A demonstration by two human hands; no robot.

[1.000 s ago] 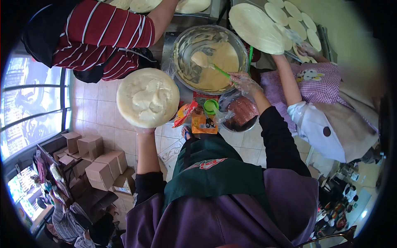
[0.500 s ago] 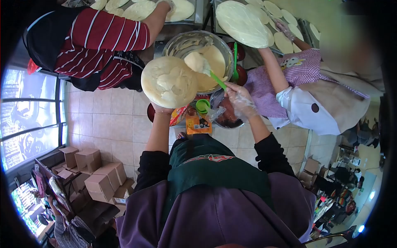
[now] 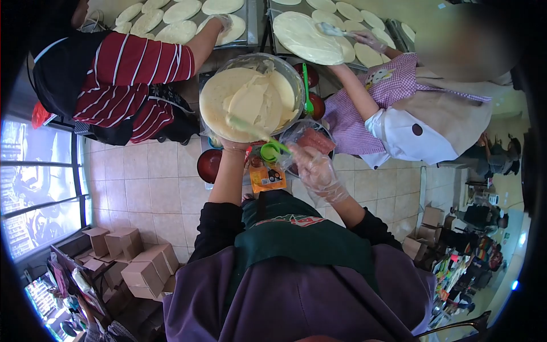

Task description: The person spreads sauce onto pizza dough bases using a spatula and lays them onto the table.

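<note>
The gloved right hand (image 3: 315,172) is curled round a spatula (image 3: 274,142), over a creamy disc (image 3: 213,107). The left hand (image 3: 235,146) props it from beneath, fingers hidden; I can't tell their spread.

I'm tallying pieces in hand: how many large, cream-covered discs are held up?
2: one disc on the wearer's left hand, overlapping the metal bowl in view; the other disc held up by the co-worker in purple checks. No third shows.

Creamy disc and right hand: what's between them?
In the head view, the green spatula spans from the right hand to the creamy disc, its blurred blade overlapping the cream. The green cup shows beside the handle.
</note>
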